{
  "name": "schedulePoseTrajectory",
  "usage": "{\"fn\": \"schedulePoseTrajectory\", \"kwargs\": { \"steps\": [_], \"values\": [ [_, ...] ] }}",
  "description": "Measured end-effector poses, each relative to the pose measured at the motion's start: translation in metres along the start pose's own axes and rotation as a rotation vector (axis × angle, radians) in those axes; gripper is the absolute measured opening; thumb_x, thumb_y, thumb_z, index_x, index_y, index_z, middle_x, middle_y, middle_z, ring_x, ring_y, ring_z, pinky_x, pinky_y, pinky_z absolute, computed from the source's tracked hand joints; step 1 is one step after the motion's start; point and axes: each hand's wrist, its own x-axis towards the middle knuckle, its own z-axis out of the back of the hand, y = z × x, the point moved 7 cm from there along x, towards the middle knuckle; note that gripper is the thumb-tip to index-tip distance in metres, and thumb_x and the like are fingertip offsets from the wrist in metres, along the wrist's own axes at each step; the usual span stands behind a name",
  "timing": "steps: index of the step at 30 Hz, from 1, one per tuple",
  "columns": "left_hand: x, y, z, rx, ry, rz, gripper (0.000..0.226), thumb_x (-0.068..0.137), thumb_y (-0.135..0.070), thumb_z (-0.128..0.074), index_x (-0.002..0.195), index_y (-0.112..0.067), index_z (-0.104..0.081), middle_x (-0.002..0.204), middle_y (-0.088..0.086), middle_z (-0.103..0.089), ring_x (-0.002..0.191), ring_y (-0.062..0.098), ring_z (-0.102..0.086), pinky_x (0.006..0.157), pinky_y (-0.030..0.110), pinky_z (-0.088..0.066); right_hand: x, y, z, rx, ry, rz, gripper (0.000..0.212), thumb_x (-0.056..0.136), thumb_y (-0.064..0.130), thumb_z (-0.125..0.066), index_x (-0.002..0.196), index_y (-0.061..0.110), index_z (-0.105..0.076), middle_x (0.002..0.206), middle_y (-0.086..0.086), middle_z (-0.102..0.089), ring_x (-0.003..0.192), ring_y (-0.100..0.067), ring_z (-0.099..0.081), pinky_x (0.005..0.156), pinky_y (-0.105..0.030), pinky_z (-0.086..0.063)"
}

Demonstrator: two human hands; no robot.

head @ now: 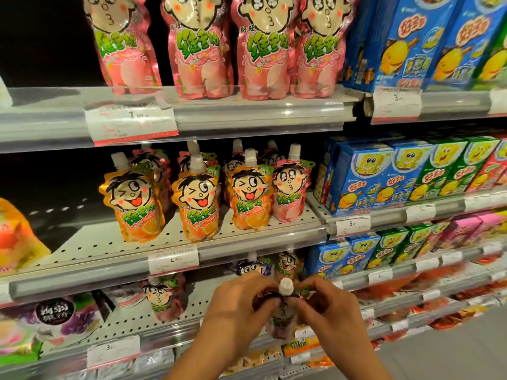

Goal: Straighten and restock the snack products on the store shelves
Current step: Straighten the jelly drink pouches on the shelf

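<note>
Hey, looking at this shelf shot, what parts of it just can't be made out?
Head view, the only one:
- Held pouch: flavour unreadable; left hand and right hand cover its top corners.
- Price tags: small print too blurred to read.
- Top-shelf pink pouches: spouts cut off by the upper edge.
- Orange pack: cropped by the left edge.
- Shelf backs left of the pouches: lost in shadow.

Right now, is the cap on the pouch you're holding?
Yes. The white cap sits on the pouch, between the left hand and right hand.

Four pink pouches [203, 48] up top, three orange pouches [197, 204] below.
</note>
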Motion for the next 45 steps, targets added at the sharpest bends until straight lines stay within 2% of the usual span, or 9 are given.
{"fn": "schedulePoseTrajectory", "kwargs": {
  "steps": [6, 11, 15, 20, 24, 29, 33, 40, 45],
  "values": [
    [0.000, -0.021, 0.040, -0.191, -0.194, -0.042, 0.026, 0.088, -0.027, -0.077, 0.100, -0.049, -0.070, 0.093, -0.030, -0.065, 0.077, 0.006, -0.062, 0.067, 0.010, -0.045, 0.004, 0.006, 0.017, 0.005, -0.055, 0.016, 0.016, 0.085, 0.028, -0.079, 0.088, 0.039, -0.068, 0.059, 0.006, -0.068, 0.050, -0.010, -0.062, 0.051, -0.025, -0.049],
    [0.022, -0.035, 0.087, -0.210, -0.409, -0.081, 0.022, 0.096, -0.029, -0.067, 0.117, -0.033, -0.070, 0.109, -0.020, -0.067, 0.084, 0.003, -0.065, 0.070, 0.012, -0.049, 0.009, 0.008, 0.024, 0.098, -0.104, -0.006, 0.038, 0.079, 0.065, -0.073, 0.085, 0.027, -0.068, 0.068, -0.004, -0.071, 0.059, -0.023, -0.069, 0.058, -0.053, -0.057],
    [0.046, -0.036, 0.120, -0.090, -0.572, 0.012, 0.048, 0.093, -0.023, -0.067, 0.140, -0.028, -0.056, 0.113, -0.007, -0.067, 0.083, 0.001, -0.062, 0.070, 0.012, -0.045, 0.014, 0.011, 0.027, 0.071, -0.135, -0.006, 0.022, 0.079, 0.045, -0.077, 0.079, 0.026, -0.066, 0.063, -0.005, -0.069, 0.056, -0.024, -0.067, 0.057, -0.051, -0.055],
    [0.080, -0.037, 0.118, 0.185, -0.445, 0.067, 0.071, 0.093, -0.035, -0.064, 0.154, -0.025, -0.030, 0.145, -0.001, -0.048, 0.091, 0.017, -0.066, 0.085, 0.045, -0.054, 0.012, 0.012, 0.026, 0.086, -0.125, -0.002, 0.031, 0.078, 0.054, -0.077, 0.081, 0.025, -0.066, 0.064, -0.007, -0.068, 0.057, -0.027, -0.067, 0.057, -0.053, -0.055],
    [0.093, -0.028, 0.111, 0.285, -0.377, 0.135, 0.075, 0.094, -0.038, -0.063, 0.156, -0.025, -0.022, 0.143, 0.001, -0.048, 0.102, 0.027, -0.065, 0.075, 0.041, -0.051, 0.009, 0.012, 0.027, 0.124, -0.144, -0.017, 0.051, 0.070, 0.075, -0.073, 0.082, 0.026, -0.068, 0.066, -0.009, -0.067, 0.058, -0.032, -0.065, 0.056, -0.058, -0.054],
    [0.092, -0.028, 0.107, 0.239, -0.399, 0.125, 0.066, 0.095, -0.032, -0.064, 0.152, -0.022, -0.033, 0.133, 0.001, -0.052, 0.095, 0.025, -0.063, 0.075, 0.037, -0.045, 0.003, 0.011, 0.032, 0.099, -0.140, -0.041, 0.033, 0.078, 0.055, -0.078, 0.082, 0.024, -0.069, 0.067, -0.009, -0.069, 0.059, -0.028, -0.067, 0.057, -0.057, -0.057],
    [0.083, -0.031, 0.114, 0.236, -0.482, 0.085, 0.038, 0.094, -0.031, -0.067, 0.131, -0.023, -0.062, 0.117, -0.004, -0.060, 0.096, 0.019, -0.062, 0.073, 0.029, -0.038, 0.002, 0.010, 0.033, 0.096, -0.125, -0.054, 0.013, 0.080, 0.034, -0.080, 0.081, 0.026, -0.069, 0.067, -0.010, -0.071, 0.059, -0.025, -0.069, 0.060, -0.056, -0.058],
    [0.071, -0.036, 0.122, 0.319, -0.558, -0.014, 0.015, 0.090, -0.032, -0.072, 0.101, -0.022, -0.073, 0.093, -0.007, -0.061, 0.079, 0.019, -0.060, 0.060, 0.028, -0.039, 0.000, 0.021, 0.034, 0.041, -0.137, 0.005, 0.021, 0.079, 0.045, -0.077, 0.079, 0.028, -0.066, 0.062, -0.008, -0.066, 0.055, -0.028, -0.063, 0.054, -0.051, -0.054],
    [0.035, -0.045, 0.149, 0.314, -0.753, -0.147, 0.014, 0.092, -0.025, -0.071, 0.099, -0.013, -0.072, 0.099, 0.001, -0.063, 0.091, 0.021, -0.054, 0.075, 0.028, -0.036, 0.007, 0.035, 0.042, 0.034, -0.180, 0.046, 0.013, 0.078, 0.037, -0.078, 0.076, 0.036, -0.066, 0.060, -0.007, -0.068, 0.051, -0.022, -0.065, 0.051, -0.040, -0.055]
  ]
}}
